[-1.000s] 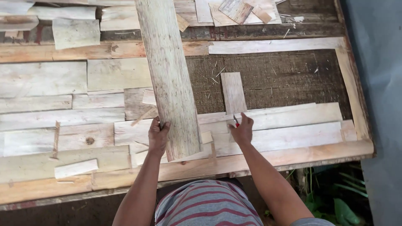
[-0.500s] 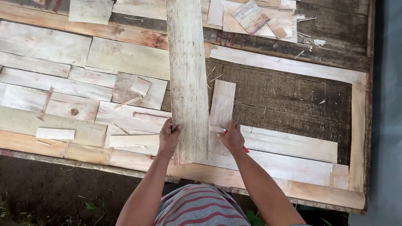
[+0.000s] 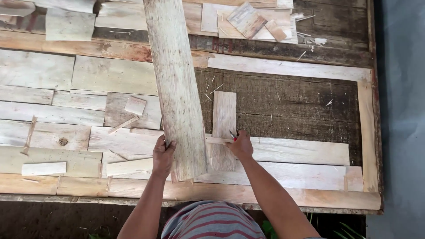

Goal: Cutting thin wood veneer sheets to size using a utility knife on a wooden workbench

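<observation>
A long pale wooden plank (image 3: 177, 84) lies lengthwise across the work surface, running away from me. My left hand (image 3: 163, 152) grips its near left edge. A shorter narrow board (image 3: 224, 128) lies just right of the plank. My right hand (image 3: 240, 145) rests on that board's lower part and holds a small red-tipped tool (image 3: 233, 135), likely a pencil or blade, against a thin wood strip (image 3: 217, 140) laid crosswise.
Many flat pale boards (image 3: 115, 75) cover the left of a dark wooden platform (image 3: 292, 110). Light strips (image 3: 287, 67) frame its right part. Small offcuts (image 3: 135, 105) and scraps (image 3: 248, 18) lie scattered. The near edge (image 3: 265, 204) drops to dark ground.
The view has shifted. My left hand keeps its hold on the long plank, which has tilted slightly. My right hand stays at the short board, now with the red-tipped tool showing.
</observation>
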